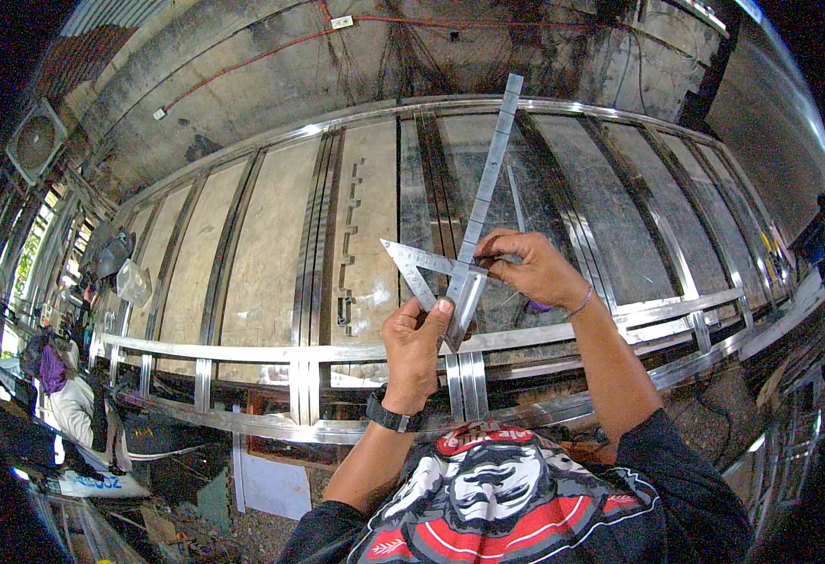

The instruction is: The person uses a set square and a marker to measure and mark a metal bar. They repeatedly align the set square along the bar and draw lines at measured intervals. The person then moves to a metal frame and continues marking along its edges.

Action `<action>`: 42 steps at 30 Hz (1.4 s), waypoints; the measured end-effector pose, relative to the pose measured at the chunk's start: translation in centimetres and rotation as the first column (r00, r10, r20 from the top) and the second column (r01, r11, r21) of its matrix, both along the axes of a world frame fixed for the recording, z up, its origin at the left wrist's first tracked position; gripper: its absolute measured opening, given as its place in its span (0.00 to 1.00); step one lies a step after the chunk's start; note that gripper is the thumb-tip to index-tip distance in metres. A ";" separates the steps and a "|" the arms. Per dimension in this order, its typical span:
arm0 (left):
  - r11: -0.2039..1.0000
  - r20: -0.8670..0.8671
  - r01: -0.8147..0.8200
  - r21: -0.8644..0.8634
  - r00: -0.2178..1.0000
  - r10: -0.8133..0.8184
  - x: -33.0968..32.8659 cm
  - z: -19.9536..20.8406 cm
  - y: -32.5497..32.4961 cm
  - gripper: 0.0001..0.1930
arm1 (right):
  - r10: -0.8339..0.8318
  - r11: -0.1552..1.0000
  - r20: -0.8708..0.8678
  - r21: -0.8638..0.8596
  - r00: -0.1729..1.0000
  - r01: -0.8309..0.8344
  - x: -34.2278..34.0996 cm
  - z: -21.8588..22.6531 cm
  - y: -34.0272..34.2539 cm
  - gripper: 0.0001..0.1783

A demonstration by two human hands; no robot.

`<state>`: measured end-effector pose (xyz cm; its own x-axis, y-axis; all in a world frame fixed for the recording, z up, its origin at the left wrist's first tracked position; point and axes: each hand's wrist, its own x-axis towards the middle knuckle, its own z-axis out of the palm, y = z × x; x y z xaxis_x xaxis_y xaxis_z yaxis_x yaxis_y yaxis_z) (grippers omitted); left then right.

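Note:
My left hand (414, 340) is closed around the lower corner of a silver triangular speed square (419, 258), thumb on top. The square lies across a long flat metal bar (490, 167), which slants up and away to the right and bears evenly spaced dark cross lines. Beside the square's right corner, the fingers of my right hand (525, 265) are pinched close to the bar. What they hold, if anything, is too small to make out. Both hands are above a large frame of shiny metal tubes (311, 381).
Under the tubes lie pale boards (267, 244) and darker panels. A notched metal strip (348, 244) rests on a board left of the square. Purple cloth and white bags (72, 409) are at the left. A concrete wall (525, 56) stands behind the frame.

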<state>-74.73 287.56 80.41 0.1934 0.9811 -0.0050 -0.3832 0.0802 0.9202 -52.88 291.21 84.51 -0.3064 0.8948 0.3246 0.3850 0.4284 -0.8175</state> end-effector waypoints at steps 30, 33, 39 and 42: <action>0.998 0.007 -0.024 -0.056 1.000 0.024 0.9 -1.9 1.4 0.06 | -0.460 0.882 -0.621 -0.400 0.635 0.249 -7.7 -4.7 -3.2 0.09; 0.996 0.054 0.045 -0.077 0.998 -0.041 0.9 -1.5 1.4 0.08 | -0.480 0.873 -0.603 -0.403 0.637 0.276 -7.3 -5.2 -3.1 0.09; 0.948 0.175 0.267 -0.173 0.955 -0.237 -1.2 -3.3 0.3 0.09 | -0.494 0.868 -0.508 -0.329 0.706 0.371 -6.5 -5.2 -2.7 0.12; 0.994 -0.035 0.094 -0.047 0.995 -0.096 -0.7 -3.5 0.1 0.08 | -0.507 0.859 -0.514 -0.364 0.692 0.359 -6.5 -4.6 -3.0 0.11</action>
<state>-75.47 287.68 76.88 0.2848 0.9568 -0.0581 -0.3375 0.1569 0.9282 -59.36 288.22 79.93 0.3128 0.9461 0.0841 -0.0918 0.1182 -0.9887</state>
